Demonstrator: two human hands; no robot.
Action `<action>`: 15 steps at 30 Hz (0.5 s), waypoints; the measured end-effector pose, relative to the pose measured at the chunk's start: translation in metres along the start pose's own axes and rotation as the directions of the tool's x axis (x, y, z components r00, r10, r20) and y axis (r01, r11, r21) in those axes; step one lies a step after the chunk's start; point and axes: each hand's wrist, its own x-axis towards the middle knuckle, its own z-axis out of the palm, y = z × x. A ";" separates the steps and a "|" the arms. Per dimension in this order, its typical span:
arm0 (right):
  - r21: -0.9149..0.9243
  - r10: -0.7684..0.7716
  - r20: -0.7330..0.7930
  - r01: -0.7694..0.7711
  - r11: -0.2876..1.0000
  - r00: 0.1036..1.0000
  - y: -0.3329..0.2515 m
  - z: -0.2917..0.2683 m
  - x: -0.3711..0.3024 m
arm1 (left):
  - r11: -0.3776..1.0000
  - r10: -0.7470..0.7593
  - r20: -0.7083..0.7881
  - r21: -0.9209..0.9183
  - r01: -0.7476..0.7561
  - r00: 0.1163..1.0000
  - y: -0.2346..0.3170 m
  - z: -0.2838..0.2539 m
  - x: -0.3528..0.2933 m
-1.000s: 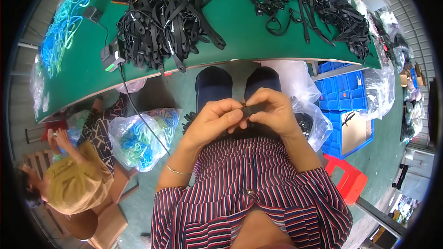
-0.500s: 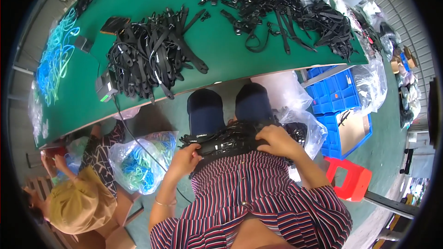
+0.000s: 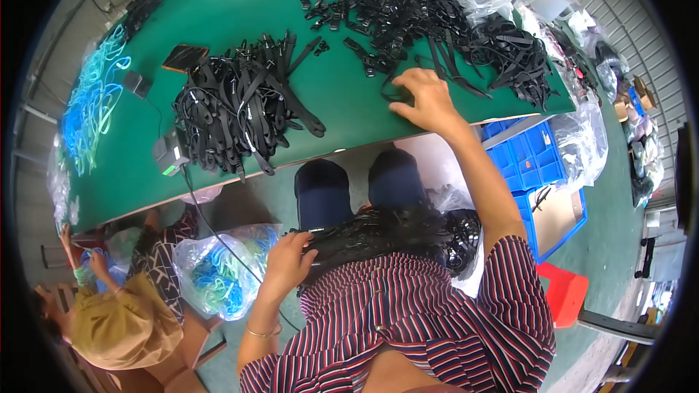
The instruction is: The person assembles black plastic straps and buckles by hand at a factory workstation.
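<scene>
My right hand [image 3: 424, 98] reaches over the near edge of the green table, thumb and fingers apart around a loose black strap [image 3: 391, 89], with no firm grip visible. My left hand [image 3: 290, 262] rests at the left end of a heap of black straps [image 3: 371, 236] across my lap; its thumb and forefinger are apart, and its other fingers are partly hidden. On the table, a bundle of black straps [image 3: 237, 102] lies to the left. Beyond my right hand spreads a large pile of black buckles and straps [image 3: 415, 11].
Blue crates [image 3: 528, 160] stand under the table at right, near a red stool [image 3: 564, 295]. A black adapter box [image 3: 170, 151] trails a cable past my left arm. A bag of blue-green cords [image 3: 218, 276] is at left, near a co-worker in a tan hat [image 3: 127, 316].
My right hand has gone from the straps on my lap forward to the loose strap on the table. My left hand has stayed at the lap, its thumb and forefinger now farther apart.
</scene>
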 end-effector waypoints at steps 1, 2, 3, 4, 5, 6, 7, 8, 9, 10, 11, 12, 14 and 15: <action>-0.018 -0.003 -0.045 0.002 1.000 0.999 0.004 0.004 0.002 | 0.999 0.038 -0.021 -0.004 -0.038 0.999 0.004 -0.002 0.001; -0.016 -0.008 -0.046 0.007 1.000 0.999 0.008 0.004 0.003 | 0.997 0.077 -0.041 -0.008 -0.078 0.996 0.007 -0.005 0.003; 0.031 0.159 -0.057 -0.158 0.987 0.986 0.013 0.003 0.003 | 0.997 0.075 -0.045 -0.007 -0.076 0.996 0.008 -0.008 0.005; 0.076 0.323 -0.058 -0.319 0.945 0.944 0.018 0.004 0.002 | 0.996 0.067 -0.033 -0.060 -0.069 0.997 0.008 -0.010 0.006; 0.076 0.321 -0.055 -0.317 0.945 0.945 0.020 0.007 0.001 | 0.992 0.059 -0.021 -0.112 -0.061 0.998 0.009 -0.012 0.007; -0.014 0.255 -0.068 -0.257 0.966 0.964 0.022 0.010 0.000 | 0.992 0.055 -0.022 -0.113 -0.057 0.998 0.012 -0.014 0.010; -0.102 0.185 -0.078 -0.192 0.976 0.980 0.021 0.015 0.002 | 0.986 0.093 -0.035 -0.133 -0.097 0.995 0.014 -0.017 0.017; -0.060 0.136 -0.166 -0.148 0.987 0.977 0.020 0.018 0.001 | 0.979 0.130 -0.050 -0.152 -0.136 0.990 0.016 -0.021 0.023; -0.057 0.126 -0.162 -0.137 0.989 0.979 0.021 0.016 -0.001 | 0.980 0.122 -0.058 -0.153 -0.129 0.991 0.020 -0.025 0.033; -0.020 0.206 -0.148 -0.211 0.977 0.967 0.023 0.012 -0.005 | 0.970 0.166 -0.105 -0.160 -0.182 0.980 0.025 -0.029 0.044; 0.030 0.278 -0.123 -0.276 0.961 0.953 0.025 0.014 -0.005 | 0.963 0.195 -0.156 -0.155 -0.219 0.968 0.028 -0.035 0.052; 0.110 0.235 -0.261 -0.213 0.971 0.936 0.030 0.018 -0.008 | 0.960 0.196 -0.217 -0.155 -0.232 0.956 0.036 -0.045 0.061; 0.183 0.340 -0.223 -0.303 0.935 0.914 0.021 0.018 -0.007 | 0.958 0.198 -0.324 -0.137 -0.253 0.925 0.041 -0.062 0.080; 0.207 0.374 -0.208 -0.333 0.920 0.904 0.012 0.014 -0.005 | 0.955 0.211 -0.364 -0.124 -0.271 0.907 0.041 -0.069 0.092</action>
